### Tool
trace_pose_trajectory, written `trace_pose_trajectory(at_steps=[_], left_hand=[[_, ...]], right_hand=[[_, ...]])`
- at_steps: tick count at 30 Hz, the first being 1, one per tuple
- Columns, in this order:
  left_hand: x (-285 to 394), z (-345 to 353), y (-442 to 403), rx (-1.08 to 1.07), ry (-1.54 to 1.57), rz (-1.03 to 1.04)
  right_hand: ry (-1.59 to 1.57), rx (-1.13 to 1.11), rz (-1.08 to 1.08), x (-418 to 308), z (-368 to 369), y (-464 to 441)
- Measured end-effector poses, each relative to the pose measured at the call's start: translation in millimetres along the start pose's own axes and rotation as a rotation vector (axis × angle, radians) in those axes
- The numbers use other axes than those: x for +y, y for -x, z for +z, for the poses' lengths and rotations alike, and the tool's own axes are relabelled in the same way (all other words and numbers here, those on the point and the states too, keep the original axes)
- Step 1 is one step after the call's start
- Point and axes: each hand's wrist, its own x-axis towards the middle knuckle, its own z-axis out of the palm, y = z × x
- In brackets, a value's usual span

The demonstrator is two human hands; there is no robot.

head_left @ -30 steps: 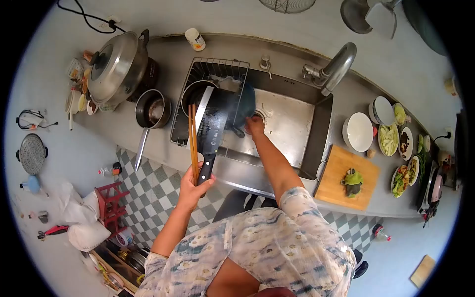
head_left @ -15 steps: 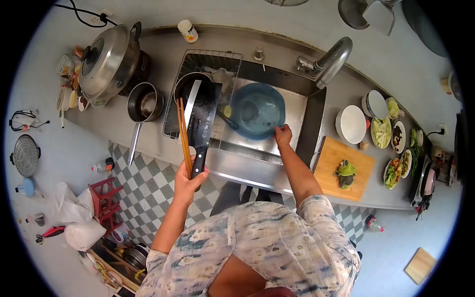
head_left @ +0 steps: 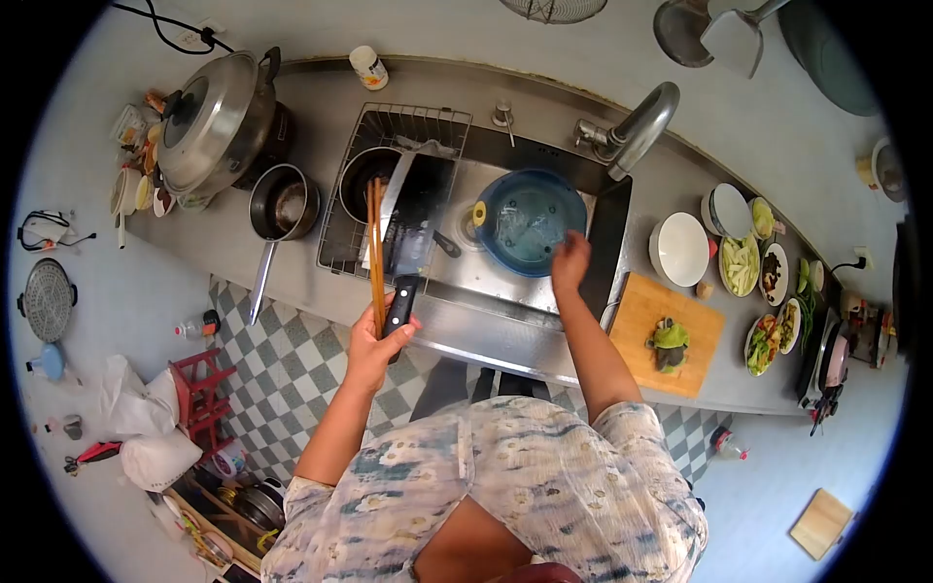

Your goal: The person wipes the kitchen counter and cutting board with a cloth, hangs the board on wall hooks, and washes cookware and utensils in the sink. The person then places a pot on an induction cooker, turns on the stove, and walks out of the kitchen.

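Observation:
Upright over the counter's front edge, my left hand [head_left: 373, 348] grips a cleaver [head_left: 422, 209] by its black handle, together with a pair of wooden chopsticks [head_left: 377, 248]. The wide dark blade covers part of the wire rack and the pot [head_left: 358, 185] in it. My right hand [head_left: 570, 260] is at the lower right rim of a blue basin [head_left: 532, 222] in the sink [head_left: 466, 282]; its fingers are blurred, so its grip is unclear. A small yellow thing [head_left: 479, 214] shows at the basin's left rim.
A faucet [head_left: 643, 131] stands behind the sink. To the right are a cutting board [head_left: 632, 335] with greens [head_left: 669, 340], a white bowl [head_left: 678, 249] and several plates of food. On the left are a saucepan [head_left: 284, 202] and a lidded pot [head_left: 209, 126].
The blue basin has come out from behind the cleaver and shifted right in the sink. My right hand has moved right with it. My left hand still holds the cleaver and chopsticks.

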Motion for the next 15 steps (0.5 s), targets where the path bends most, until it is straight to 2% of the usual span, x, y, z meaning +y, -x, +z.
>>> trace_pose_trajectory(at_steps=[1,3,5,8,11,14,15], left_hand=[[0,-2,1,0.019,0.017,0.006],[3,-9,3,0.091,0.044,0.053],[6,-23,6,0.158,0.049,0.092],[12,-46,16,0.243,0.029,0.106],[14,-62,25,0.262,0.007,0.087],[14,-64,32,0.265,-0.034,0.066],[12,-65,34,0.259,-0.041,0.064]], right_hand=[[-0.166,-0.115,-0.033,-24,14,-4],[-0.22,-0.266,-0.13,-75,41,-9],[-0.189,-0.319,-0.195,-129,58,-15],[0.014,-0.217,-0.639,-179,83,-30],[0.466,-0.343,-0.998,-182,147,-48],[0.643,-0.374,-0.97,-187,192,-54],[0.729,-0.491,-0.905,-192,202,-58]])
